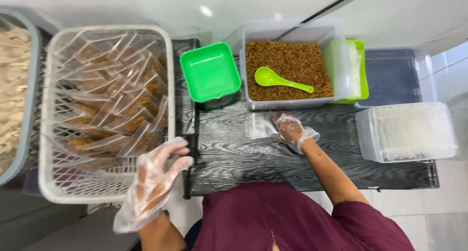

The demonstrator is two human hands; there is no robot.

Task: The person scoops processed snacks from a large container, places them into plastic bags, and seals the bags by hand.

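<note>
1. The left hand (pixel 153 183), in a loose clear plastic glove, hovers flat with its fingers spread and grasping nothing, at the near right corner of the white wire basket (pixel 48 183).
2. The basket is already heaped with many filled clear packets (pixel 119 102) of brown snack, so a good share of the packing looks done.
3. The right hand (pixel 291 130), also gloved, rests on the black desk (pixel 234 153) just in front of the clear tub and pinches an empty clear bag (pixel 258 125) that lies flat there, not yet filled.
4. The clear tub (pixel 287 104) is full of brown twisted snack pieces (pixel 292 61), with a green plastic scoop (pixel 275 79) lying on top, so plenty is left to pack.
5. A green square tray (pixel 210 71) sits empty just left of the tub, apparently atop a small scale.
6. Well right of the tub, a clear box (pixel 409 131) holds a thick stack of what appear to be unused bags.
7. At the far left, beyond the basket, a grey-rimmed bin (pixel 27 109) holds paler pieces.
</note>
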